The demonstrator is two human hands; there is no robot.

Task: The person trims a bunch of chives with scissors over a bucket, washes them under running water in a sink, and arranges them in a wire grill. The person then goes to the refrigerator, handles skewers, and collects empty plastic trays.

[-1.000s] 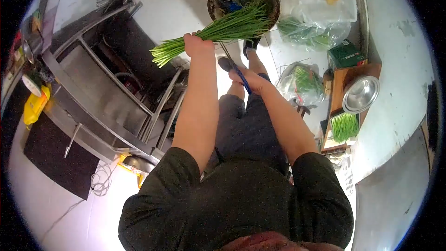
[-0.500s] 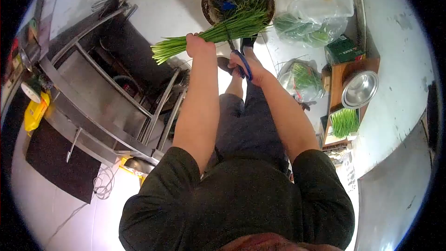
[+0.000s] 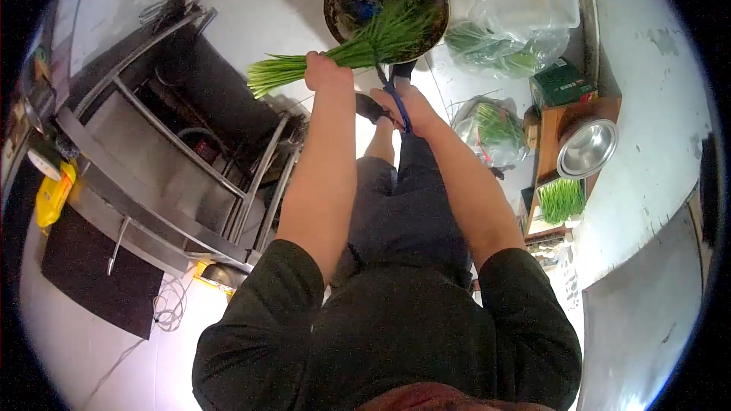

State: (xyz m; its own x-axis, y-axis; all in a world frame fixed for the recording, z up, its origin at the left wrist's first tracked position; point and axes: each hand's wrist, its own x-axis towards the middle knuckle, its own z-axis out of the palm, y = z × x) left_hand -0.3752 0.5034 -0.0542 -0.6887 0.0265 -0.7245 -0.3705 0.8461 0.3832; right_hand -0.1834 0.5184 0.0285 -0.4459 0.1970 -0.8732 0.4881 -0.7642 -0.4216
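My left hand is wrapped round a thick bunch of green chives, their pale stem ends sticking out to the left. The leafy part reaches right, over a large, dark-stained round pan on the floor. In my right hand is a pair of scissors with blue handles. Its blades point up into the leaves, and their tips are hidden among the greens. Cut green pieces and something blue lie inside the pan.
Bagged greens and a second bag lie on the right. Beside them stand a white tray, a green box, a wooden shelf with a metal bowl, and more chives. A metal rack stands left.
The scissor handles have come closer together. The leaf ends over the pan look blurred and shifted, and the view has moved slightly. My left hand keeps its hold on the chives.
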